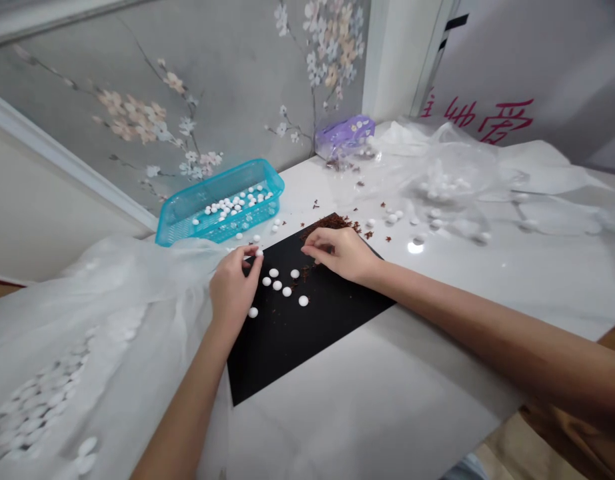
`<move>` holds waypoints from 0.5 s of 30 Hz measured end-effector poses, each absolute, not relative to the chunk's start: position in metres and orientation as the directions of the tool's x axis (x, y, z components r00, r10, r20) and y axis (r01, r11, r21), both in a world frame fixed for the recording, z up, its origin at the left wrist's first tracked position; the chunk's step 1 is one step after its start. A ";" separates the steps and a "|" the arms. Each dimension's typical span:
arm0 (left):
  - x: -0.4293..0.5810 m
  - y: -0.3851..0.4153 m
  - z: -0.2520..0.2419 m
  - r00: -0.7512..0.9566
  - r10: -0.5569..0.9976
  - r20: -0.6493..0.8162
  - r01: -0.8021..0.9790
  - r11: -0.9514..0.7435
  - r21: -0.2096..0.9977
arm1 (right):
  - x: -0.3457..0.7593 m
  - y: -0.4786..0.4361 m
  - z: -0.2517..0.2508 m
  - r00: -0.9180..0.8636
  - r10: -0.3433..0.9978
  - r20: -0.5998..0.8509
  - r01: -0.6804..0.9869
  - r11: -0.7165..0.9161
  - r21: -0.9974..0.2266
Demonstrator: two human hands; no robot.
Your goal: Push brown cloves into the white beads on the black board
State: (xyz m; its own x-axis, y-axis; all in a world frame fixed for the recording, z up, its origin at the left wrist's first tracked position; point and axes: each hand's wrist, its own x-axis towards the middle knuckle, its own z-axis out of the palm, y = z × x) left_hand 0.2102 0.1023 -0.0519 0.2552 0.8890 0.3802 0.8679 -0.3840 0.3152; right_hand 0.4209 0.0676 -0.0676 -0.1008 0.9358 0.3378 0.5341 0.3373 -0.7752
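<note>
A black mat lies on the white table. Several small white round pieces sit on it, beside a heap of brown flakes at its far corner. My left hand pinches one white piece between thumb and fingertips at the mat's left edge. My right hand rests on the mat near the brown heap, fingers curled together in a pinch; what they hold is too small to see.
A turquoise basket holding white pieces stands at the back left. Clear plastic bags with more white pieces lie at the back right, a sheer bag of them at the near left. A purple packet sits by the wall.
</note>
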 end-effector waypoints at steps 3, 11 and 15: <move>0.209 0.070 -0.047 0.250 0.855 0.455 0.824 -0.434 0.364 | 0.410 0.060 -0.062 -0.106 0.953 0.282 0.358 0.302 -0.884; 0.199 0.014 -0.062 0.287 0.910 0.298 0.766 -0.405 0.499 | 0.391 0.042 -0.061 -0.274 0.895 0.352 0.341 0.433 -0.834; 0.200 0.018 -0.066 0.309 0.920 0.240 0.752 -0.391 0.531 | 0.387 0.037 -0.066 -0.377 0.850 0.367 0.423 0.510 -0.749</move>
State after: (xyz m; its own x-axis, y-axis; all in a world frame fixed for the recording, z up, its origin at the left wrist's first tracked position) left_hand 0.2001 0.0184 -0.0656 0.3089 0.9204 0.2396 0.7523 -0.3905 0.5306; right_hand 0.3869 0.0371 -0.0657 -0.3773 0.8504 0.3666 0.4228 0.5104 -0.7488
